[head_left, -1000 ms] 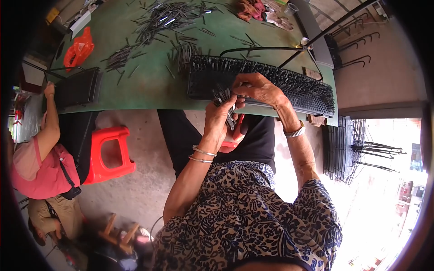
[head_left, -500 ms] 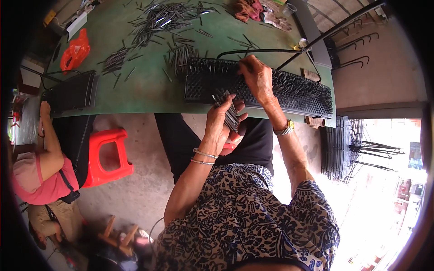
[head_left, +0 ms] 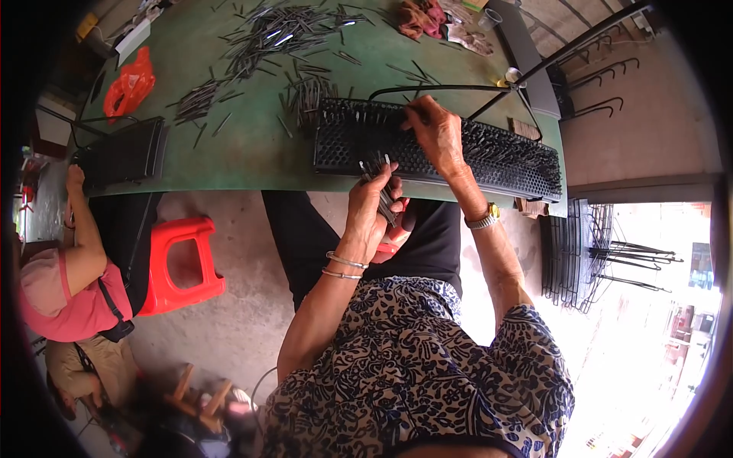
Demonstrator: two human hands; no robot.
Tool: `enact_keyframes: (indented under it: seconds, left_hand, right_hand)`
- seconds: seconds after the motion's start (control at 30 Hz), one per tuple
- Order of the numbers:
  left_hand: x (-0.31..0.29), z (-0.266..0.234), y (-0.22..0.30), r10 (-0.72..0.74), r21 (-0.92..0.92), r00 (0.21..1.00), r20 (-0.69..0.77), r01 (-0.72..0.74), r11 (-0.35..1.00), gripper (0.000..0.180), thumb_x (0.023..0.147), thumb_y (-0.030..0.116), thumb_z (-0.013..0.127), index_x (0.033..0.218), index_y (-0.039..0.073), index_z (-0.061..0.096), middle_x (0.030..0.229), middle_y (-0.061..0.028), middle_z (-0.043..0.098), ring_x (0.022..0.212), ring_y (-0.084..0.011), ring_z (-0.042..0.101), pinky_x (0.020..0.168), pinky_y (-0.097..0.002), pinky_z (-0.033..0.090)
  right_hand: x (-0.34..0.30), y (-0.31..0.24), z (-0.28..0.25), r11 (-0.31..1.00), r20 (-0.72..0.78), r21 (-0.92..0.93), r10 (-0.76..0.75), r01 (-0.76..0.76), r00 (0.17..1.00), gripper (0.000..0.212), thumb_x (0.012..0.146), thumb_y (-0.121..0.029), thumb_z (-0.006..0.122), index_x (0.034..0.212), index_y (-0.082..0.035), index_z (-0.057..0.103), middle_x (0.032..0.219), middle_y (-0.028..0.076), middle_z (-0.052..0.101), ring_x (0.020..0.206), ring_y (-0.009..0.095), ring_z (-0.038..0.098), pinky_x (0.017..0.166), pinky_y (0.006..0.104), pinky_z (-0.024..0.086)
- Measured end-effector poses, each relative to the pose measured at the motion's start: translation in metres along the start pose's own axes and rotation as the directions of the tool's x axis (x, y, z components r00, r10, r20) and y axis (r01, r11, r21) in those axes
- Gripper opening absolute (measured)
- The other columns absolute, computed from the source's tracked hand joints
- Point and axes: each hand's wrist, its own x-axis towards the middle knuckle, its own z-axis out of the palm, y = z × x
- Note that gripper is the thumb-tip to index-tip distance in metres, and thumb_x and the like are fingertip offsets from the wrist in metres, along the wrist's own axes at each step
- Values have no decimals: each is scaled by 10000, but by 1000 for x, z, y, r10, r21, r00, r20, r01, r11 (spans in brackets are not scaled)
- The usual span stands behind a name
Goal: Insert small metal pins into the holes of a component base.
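A long black rack (head_left: 336,153) with a grid of holes lies along the near edge of the green table. Thin dark strips stand upright in many of its holes, along the far rows and densely on the right. Below the rack's near edge, my left hand (head_left: 366,204) is closed around a bundle of dark, slender strips (head_left: 389,208), some with shiny ends. My right hand (head_left: 438,139) reaches over the middle of the rack, its fingers pinched at the far rows; whatever is between them is too small to make out.
Loose strips (head_left: 279,34) lie piled across the green table (head_left: 237,153). A red plastic bag (head_left: 130,85) and a second black rack (head_left: 122,156) are on the left, where a person in pink (head_left: 80,298) sits. A red stool (head_left: 182,263) stands between us. Black metal bars rise behind my rack.
The bundle in my left hand has shifted, with its strips pointing more upright and the fingers curled closer. My right hand stays at nearly the same spot over the rack.
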Motion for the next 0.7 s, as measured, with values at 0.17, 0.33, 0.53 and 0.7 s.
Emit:
enact_keyframes:
  seconds: [0.17, 0.33, 0.53, 0.7]
  left_hand:
    - [-2, 2, 1, 13, 27, 1000, -1, -13, 1000, 279, 926, 234, 615, 1096, 18, 573, 743, -9, 531, 616, -94, 463, 491, -227, 330]
    - [-3, 0, 1, 37, 48, 999, 3, -38, 998, 274, 920, 232, 623, 1089, 21, 580, 735, -9, 533, 603, -94, 462, 485, -226, 328]
    - [-5, 4, 3, 43, 11, 998, -45, -42, 999, 198, 895, 147, 624, 1025, 1, 593, 710, -45, 528, 561, -110, 455, 447, -239, 322]
    - [-4, -2, 0, 42, 46, 999, -22, -41, 998, 251, 914, 217, 627, 1069, 24, 587, 730, -17, 542, 590, -94, 464, 478, -227, 331]
  right_hand:
    - [5, -1, -6, 999, 89, 43, -3, 0, 996, 92, 877, -66, 610, 928, 10, 605, 763, 102, 689, 721, 141, 690, 625, 267, 509]
    - [6, 3, -10, 999, 139, 34, -23, 19, 990, 88, 880, -62, 606, 936, 6, 602, 785, 95, 680, 735, 155, 691, 650, 272, 514]
    - [13, 2, -11, 997, 200, 48, -61, 52, 978, 93, 830, -34, 615, 913, -1, 592, 757, 131, 635, 643, 237, 619, 619, 325, 488]
    - [11, 2, -11, 986, 207, 48, -166, 160, 964, 94, 820, -30, 622, 904, -5, 588, 761, 134, 627, 650, 255, 619, 612, 338, 482]
